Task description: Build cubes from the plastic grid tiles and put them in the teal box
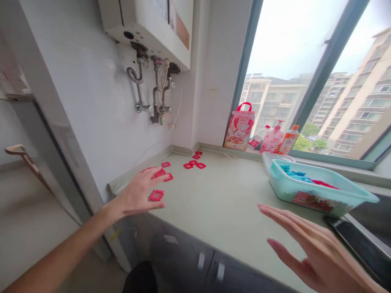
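Note:
My left hand (139, 193) hovers flat over the left end of a pale green counter (226, 203), fingers stretched out and holding nothing. Just beside its fingertips lie several red snowflake-shaped plastic pieces (156, 195), and more of the red pieces (194, 163) are scattered toward the back corner. My right hand (308, 248) is raised near the counter's front edge at the lower right, fingers extended and apart, empty. Behind it stands a teal plastic bin (317, 195) holding blue and red pieces.
A wall-mounted water heater (149, 24) with hoses hangs above the counter's left side. A red gift bag (240, 130) and detergent bottles (279, 140) stand on the window sill. A dark phone (357, 240) lies at the right. Dark cabinet doors (189, 260) sit below.

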Action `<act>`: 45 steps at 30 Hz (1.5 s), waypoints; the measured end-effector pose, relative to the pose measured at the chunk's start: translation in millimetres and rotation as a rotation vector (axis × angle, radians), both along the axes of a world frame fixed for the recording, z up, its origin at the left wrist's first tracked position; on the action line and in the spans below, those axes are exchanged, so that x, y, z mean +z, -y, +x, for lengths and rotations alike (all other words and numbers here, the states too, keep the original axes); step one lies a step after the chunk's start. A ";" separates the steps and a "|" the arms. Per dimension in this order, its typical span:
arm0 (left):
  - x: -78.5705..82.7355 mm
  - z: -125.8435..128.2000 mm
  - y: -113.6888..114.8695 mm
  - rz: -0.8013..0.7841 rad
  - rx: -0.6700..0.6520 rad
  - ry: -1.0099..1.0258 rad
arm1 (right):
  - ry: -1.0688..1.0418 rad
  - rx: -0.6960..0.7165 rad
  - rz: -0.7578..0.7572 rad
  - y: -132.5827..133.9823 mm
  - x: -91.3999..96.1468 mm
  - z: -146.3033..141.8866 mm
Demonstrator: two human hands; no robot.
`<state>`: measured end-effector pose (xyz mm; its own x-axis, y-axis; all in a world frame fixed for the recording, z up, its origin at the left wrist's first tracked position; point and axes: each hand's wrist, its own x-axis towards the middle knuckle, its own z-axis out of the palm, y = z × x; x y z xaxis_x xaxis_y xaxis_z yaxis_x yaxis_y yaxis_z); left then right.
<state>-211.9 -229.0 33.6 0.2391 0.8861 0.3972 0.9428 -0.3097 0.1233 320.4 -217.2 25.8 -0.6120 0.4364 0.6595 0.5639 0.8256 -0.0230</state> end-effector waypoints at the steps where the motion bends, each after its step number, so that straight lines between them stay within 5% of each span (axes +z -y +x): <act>1: -5.1 -8.3 -7.7 -0.036 0.007 -0.029 | 0.054 -0.002 -0.048 -14.0 -6.2 -13.7; 9: -39.7 -53.1 -68.9 -0.120 0.075 -0.032 | 0.221 -0.054 -0.400 -150.9 -37.7 -119.6; 17: -42.4 -47.6 -104.1 -0.114 0.099 -0.055 | 0.129 -0.278 -0.560 -280.5 -31.9 -236.2; 23: -40.8 -43.0 -111.7 -0.142 0.087 -0.046 | 0.179 -0.367 -0.598 -341.4 -38.1 -286.3; 29: -41.7 -43.8 -123.7 -0.178 0.063 -0.064 | 0.217 -0.311 -0.635 -362.1 -42.1 -310.1; 35: -41.7 -42.2 -140.8 -0.184 0.050 -0.091 | 0.268 -0.260 -0.610 -347.2 -47.5 -312.9; 45: -43.1 -13.5 -141.5 -0.173 0.018 -0.137 | 0.332 -0.115 -0.562 -291.9 -52.2 -251.1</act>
